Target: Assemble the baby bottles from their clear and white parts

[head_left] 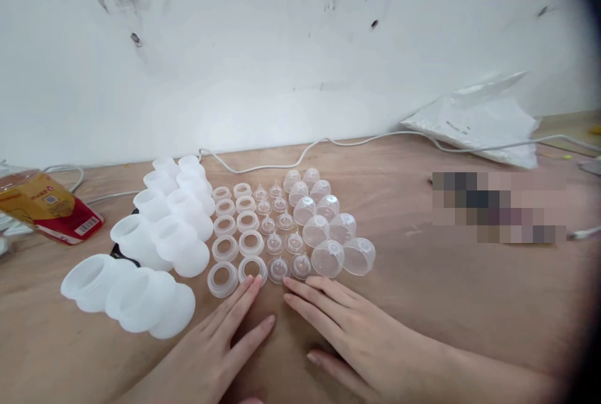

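Note:
My left hand point(225, 335) lies flat on the table, fingers stretched out, its fingertips at the near edge of a clear screw ring point(265, 272). Opposite it, my right hand point(338, 322) is also flat, thumb apart, with its fingertips close by a clear bottle nipple point(279, 270). Neither hand holds anything. Ahead stand paired rows of baby bottle parts: several rings, several nipples, and several clear dome caps point(327, 258) to the right. At left are several milky white bottles point(136, 300) with open mouths, the nearest ones set a little apart from the others.
A yellow and red package point(61, 208) sits at far left. A white cable point(300, 165) runs along the wall, past a white plastic bag point(474, 119) at back right. A blurred-out object point(493, 207) lies at right on the brown table point(413, 291).

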Demonstrator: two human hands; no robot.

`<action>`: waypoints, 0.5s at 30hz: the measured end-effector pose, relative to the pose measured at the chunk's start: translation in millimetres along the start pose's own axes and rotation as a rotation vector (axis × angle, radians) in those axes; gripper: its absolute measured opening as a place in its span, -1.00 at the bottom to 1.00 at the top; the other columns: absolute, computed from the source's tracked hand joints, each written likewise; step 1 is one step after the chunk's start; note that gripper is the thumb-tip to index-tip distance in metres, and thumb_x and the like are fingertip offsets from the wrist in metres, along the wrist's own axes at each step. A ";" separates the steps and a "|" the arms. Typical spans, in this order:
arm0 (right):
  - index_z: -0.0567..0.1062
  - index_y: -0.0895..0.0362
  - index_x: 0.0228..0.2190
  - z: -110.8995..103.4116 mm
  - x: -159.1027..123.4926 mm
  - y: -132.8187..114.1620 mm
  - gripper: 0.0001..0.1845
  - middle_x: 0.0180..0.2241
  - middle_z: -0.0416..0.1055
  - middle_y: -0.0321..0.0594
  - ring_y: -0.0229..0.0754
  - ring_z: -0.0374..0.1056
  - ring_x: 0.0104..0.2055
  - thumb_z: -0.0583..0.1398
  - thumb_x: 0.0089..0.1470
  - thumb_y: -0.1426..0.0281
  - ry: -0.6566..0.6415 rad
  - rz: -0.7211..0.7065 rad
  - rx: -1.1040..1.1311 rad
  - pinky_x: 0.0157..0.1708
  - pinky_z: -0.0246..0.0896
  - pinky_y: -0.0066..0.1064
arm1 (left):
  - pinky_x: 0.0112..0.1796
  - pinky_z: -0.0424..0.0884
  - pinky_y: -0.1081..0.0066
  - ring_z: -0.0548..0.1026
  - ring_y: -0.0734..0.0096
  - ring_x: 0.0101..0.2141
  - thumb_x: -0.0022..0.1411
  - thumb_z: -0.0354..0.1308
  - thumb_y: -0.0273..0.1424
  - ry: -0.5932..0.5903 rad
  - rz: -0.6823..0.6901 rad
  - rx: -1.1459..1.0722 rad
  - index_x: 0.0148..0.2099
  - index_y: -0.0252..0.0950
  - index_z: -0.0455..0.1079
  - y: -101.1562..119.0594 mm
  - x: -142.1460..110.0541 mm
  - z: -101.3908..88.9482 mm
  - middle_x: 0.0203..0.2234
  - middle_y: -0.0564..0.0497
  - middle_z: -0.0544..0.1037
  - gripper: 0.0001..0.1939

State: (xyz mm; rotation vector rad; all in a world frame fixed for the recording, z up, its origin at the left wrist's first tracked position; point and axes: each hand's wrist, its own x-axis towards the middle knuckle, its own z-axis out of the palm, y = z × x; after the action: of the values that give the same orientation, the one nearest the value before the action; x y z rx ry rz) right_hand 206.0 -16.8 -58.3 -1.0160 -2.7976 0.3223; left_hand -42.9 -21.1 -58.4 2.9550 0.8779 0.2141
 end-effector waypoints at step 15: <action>0.24 0.23 0.03 1.4 0.8 -1.6 -0.55 0.14 0.05 -0.08 -0.07 -0.03 0.11 -0.01 0.12 0.34 0.011 -0.030 0.039 0.09 -0.01 -0.21 | 0.03 0.17 0.29 0.25 0.30 0.00 0.07 -0.04 -0.62 0.434 0.053 0.194 0.15 -0.15 0.12 -1.2 -24.7 -24.0 0.09 0.10 0.20 -0.42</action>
State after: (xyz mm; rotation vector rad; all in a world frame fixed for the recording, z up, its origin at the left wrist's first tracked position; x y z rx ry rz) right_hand 204.1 -17.7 -59.1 -0.9633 -2.7821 0.3648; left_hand -67.5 -33.3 -37.7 3.1697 0.9024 0.8440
